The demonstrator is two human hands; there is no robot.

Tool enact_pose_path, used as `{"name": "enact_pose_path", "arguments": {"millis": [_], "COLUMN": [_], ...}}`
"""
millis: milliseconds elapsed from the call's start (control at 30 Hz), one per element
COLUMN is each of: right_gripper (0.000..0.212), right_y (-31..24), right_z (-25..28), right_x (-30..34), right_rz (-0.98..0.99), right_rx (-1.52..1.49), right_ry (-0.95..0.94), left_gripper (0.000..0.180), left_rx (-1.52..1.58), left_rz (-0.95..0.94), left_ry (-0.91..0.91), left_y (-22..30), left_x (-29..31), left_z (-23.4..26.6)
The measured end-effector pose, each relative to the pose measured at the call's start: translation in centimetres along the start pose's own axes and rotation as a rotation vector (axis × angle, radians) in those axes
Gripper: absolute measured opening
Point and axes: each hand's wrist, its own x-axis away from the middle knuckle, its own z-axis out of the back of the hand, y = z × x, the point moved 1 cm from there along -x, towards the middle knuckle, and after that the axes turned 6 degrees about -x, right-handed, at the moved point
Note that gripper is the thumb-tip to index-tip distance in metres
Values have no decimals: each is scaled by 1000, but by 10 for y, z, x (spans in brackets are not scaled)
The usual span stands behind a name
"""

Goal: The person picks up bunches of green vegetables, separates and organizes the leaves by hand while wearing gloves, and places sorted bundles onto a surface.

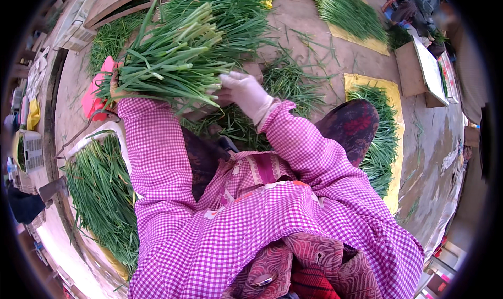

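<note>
A thick bunch of garlic chives lies across my left forearm's end, its pale cut ends pointing right and its green leaves to the left. My left hand is closed around the bunch from below, mostly hidden by leaves. My right hand, in a whitish glove, is at the pale ends, fingers bent together on the stalk tips. Loose green leaves lie scattered on the ground beyond and below my hands. A red-pink plastic piece sits beside my left hand.
Piles of garlic chives lie ahead and at my left side. On the right, more rest on yellow sheets. Wooden boxes stand at far left and far right. Another person is at the upper right. My knee is near.
</note>
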Motion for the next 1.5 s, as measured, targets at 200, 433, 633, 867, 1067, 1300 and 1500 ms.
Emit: {"name": "enact_pose_path", "arguments": {"millis": [200,433,633,867,1067,1300,1500], "right_gripper": [22,31,28,23,31,39,23], "right_y": [-57,-72,-14,-54,-54,-23,-17], "right_z": [69,49,-34,49,59,-24,-32], "right_x": [45,44,1,22,25,-12,-9], "right_rz": [277,217,85,270,122,79,-14], "right_rx": [80,872,467,560,919,119,136], "right_ry": [153,247,29,245,129,-87,-224], "left_gripper": [35,36,40,43,45,48,36], "left_rx": [60,132,135,93,48,-77,7], "left_rz": [-36,-55,-13,3,31,123,97], "left_ry": [37,63,-114,-40,9,73,29], "left_y": [9,4,-15,7,6,-9,-11], "left_x": [-12,-29,-25,-10,3,63,67], "left_z": [32,40,18,28,15,-51,-50]}}
